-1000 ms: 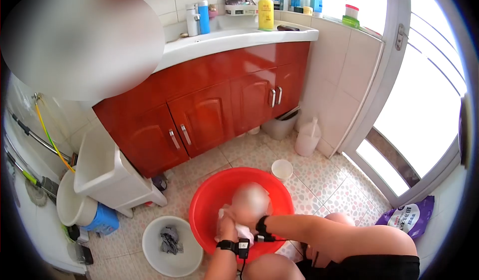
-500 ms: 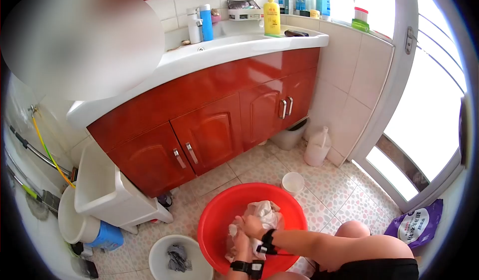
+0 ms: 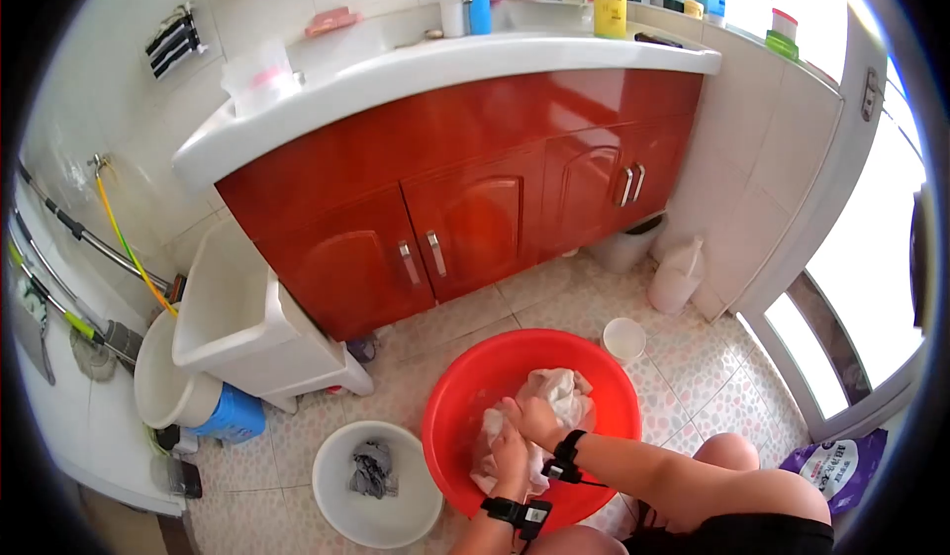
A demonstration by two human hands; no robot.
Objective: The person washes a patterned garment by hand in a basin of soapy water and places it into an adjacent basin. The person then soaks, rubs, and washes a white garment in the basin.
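A pale, whitish-pink wet cloth (image 3: 562, 389) lies bunched in a wide red basin (image 3: 457, 377) on the floor. My left hand (image 3: 509, 448) is closed on the left part of the cloth, with a black band and small device at its wrist. Close beside it, my right hand (image 3: 537, 420) grips the cloth too, its fingers curled and also banded at the wrist. The two hands are nearly touching. What kind of garment the cloth is cannot be made out.
A white basin (image 3: 332, 501) with a grey cloth (image 3: 372, 470) stands left of the red one. A small white tub (image 3: 624, 339) sits behind it. A red cabinet (image 3: 475, 219) spans the back; a purple bag (image 3: 841, 468) lies at right, a white washtub (image 3: 233, 308) at left.
The head view has turned left, so everything sits further right and higher. Both hands stay on the cloth in the red basin, with slightly changed finger positions.
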